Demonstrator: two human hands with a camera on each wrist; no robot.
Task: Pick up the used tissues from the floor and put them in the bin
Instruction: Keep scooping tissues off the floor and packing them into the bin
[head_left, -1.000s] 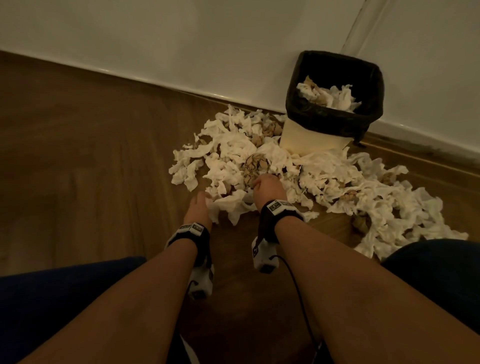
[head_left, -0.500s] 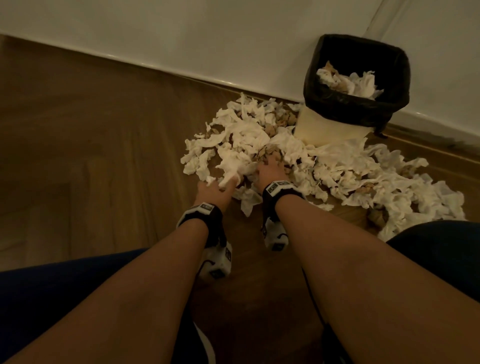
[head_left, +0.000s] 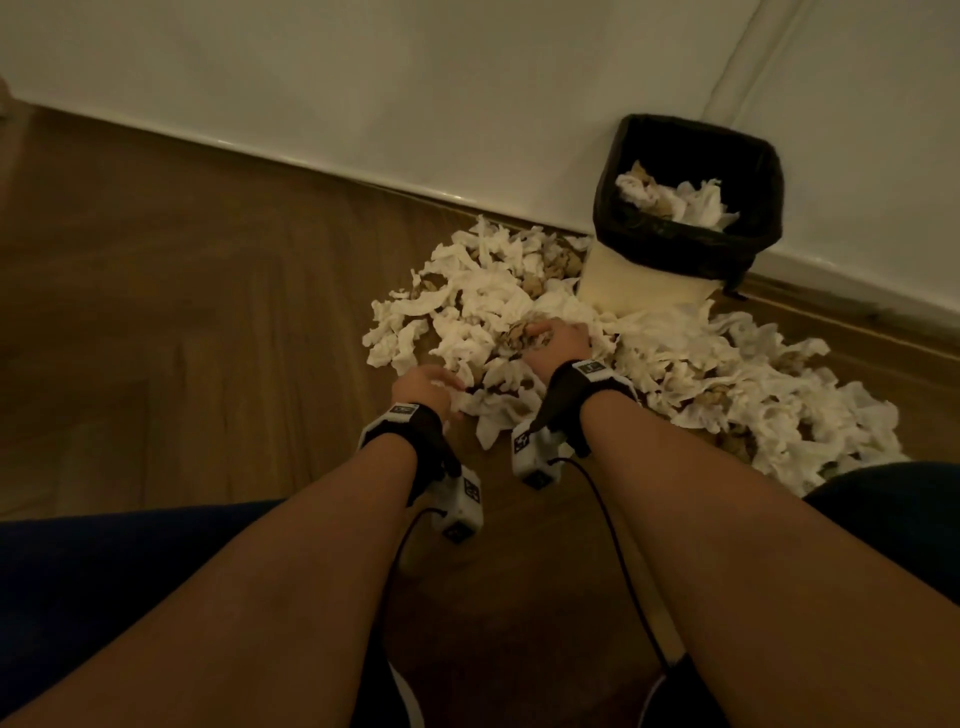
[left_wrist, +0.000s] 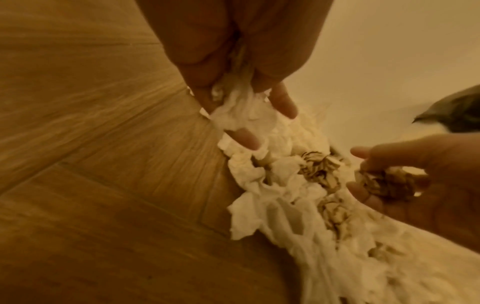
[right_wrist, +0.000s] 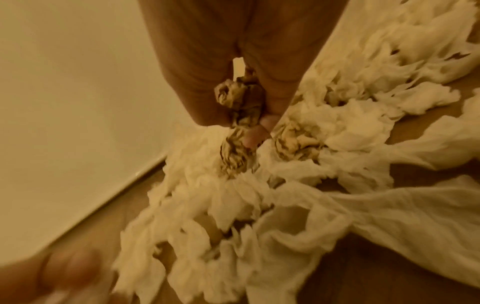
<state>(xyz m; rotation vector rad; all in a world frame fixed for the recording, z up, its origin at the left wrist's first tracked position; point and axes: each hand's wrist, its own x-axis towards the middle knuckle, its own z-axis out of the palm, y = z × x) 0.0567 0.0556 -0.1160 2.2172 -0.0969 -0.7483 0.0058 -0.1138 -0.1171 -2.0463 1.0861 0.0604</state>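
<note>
The left hand (head_left: 425, 383) grasps a white tissue (left_wrist: 239, 111) at the pile's (head_left: 649, 364) lower-left edge; the right hand (head_left: 558, 343) clutches a brown-stained tissue (right_wrist: 241, 102) at centre frame. The bin (head_left: 691, 260) stands upper right against the wall (head_left: 415, 93). Bare floor (head_left: 182, 322) spreads left. No writing is legible.

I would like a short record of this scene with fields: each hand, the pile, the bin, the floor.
left hand: grips a white tissue at the near edge of the pile
right hand: pinches a brown-stained tissue
pile: many crumpled tissues on the floor before the bin
bin: black liner, some tissues inside, against the wall
floor: wood
</note>
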